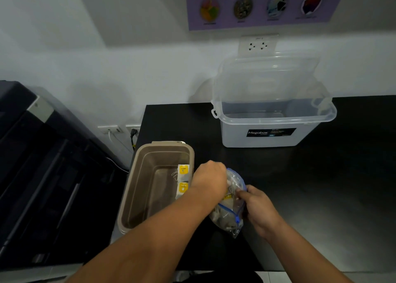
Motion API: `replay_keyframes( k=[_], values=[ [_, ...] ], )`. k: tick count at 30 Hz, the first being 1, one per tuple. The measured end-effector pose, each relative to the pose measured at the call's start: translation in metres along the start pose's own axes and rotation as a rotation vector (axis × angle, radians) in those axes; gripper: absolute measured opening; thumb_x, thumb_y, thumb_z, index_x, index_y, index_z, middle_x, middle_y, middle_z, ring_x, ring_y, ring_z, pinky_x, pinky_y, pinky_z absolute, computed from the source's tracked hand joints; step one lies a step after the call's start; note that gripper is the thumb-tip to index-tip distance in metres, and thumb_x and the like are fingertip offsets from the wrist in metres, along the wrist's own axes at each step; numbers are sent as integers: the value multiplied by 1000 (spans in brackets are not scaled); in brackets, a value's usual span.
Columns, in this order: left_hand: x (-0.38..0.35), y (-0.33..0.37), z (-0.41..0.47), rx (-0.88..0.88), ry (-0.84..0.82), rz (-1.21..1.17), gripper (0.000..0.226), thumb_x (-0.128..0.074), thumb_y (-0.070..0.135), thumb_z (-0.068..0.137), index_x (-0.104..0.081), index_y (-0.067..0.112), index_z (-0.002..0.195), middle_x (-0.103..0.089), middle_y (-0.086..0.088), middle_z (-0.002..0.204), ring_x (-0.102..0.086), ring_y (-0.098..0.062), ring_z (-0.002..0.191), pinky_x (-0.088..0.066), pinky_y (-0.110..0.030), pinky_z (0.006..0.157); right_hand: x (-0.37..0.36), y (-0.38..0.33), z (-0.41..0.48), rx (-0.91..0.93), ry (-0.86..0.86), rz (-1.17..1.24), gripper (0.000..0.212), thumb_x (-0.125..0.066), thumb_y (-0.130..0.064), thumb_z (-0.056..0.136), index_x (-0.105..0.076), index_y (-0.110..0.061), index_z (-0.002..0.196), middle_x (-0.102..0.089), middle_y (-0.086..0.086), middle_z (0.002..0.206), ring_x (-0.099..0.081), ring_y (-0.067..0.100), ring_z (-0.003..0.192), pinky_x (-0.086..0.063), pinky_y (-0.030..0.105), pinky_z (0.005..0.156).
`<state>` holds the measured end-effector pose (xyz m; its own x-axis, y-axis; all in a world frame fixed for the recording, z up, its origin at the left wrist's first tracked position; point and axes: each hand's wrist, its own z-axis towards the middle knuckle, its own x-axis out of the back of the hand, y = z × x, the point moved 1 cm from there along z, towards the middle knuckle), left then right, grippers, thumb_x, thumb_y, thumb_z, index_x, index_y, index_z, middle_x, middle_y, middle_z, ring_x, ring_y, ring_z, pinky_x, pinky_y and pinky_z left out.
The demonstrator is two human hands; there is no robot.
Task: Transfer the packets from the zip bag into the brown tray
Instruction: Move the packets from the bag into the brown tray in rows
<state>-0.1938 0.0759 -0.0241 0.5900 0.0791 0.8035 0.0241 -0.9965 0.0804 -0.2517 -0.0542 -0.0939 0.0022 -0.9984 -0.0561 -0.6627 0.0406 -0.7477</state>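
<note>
The zip bag [230,215] lies on the black table [321,186], just right of the brown tray [137,188], and contains packets. The right hand [258,209] pinches the bag's blue-zip edge with curled fingers. The left hand [211,177] reaches into the bag mouth; its fingertips are hidden, so the grip cannot be determined. Two yellow-labelled packets [183,178] lie against the tray's right wall. A clear storage box [276,130] stands farther back.
</note>
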Motion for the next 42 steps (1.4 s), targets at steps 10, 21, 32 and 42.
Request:
replay_keyframes(
  k=[10, 21, 32, 42],
  values=[
    [13, -14, -14, -85, 109, -271, 20, -65, 19, 91, -73, 16, 109, -71, -4, 107, -69, -19, 96, -59, -36, 89, -10, -5, 3, 15, 9, -17, 14, -52, -7, 102, -65, -4, 105, -76, 11, 80, -72, 24, 71, -52, 33, 59],
    [61, -84, -65, -213, 268, -661, 5, -80, 29, 84, -75, 29, 85, -73, 12, 75, -68, 3, 71, -55, -19, 72, -20, 0, 9, -10, 32, 1, 17, -53, -12, 104, -67, -8, 113, -79, 17, 103, -76, 36, 97, -59, 44, 73],
    [24, -155, -67, -52, 84, -962, 1, -72, 15, 89, -72, 15, 90, -77, -7, 89, -75, -22, 88, -63, -39, 80, -30, 2, 7, -3, 58, 55, 16, -52, -11, 105, -67, -7, 109, -78, 20, 99, -75, 33, 87, -58, 40, 68],
    [-34, -159, -47, 55, -58, -867, 33, -57, 8, 94, -67, 34, 111, -71, 1, 98, -70, -13, 74, -59, -31, 73, -30, 6, 5, -8, 58, 57, 17, -52, -12, 106, -67, -8, 111, -78, 19, 100, -75, 34, 91, -58, 41, 71]
  ],
)
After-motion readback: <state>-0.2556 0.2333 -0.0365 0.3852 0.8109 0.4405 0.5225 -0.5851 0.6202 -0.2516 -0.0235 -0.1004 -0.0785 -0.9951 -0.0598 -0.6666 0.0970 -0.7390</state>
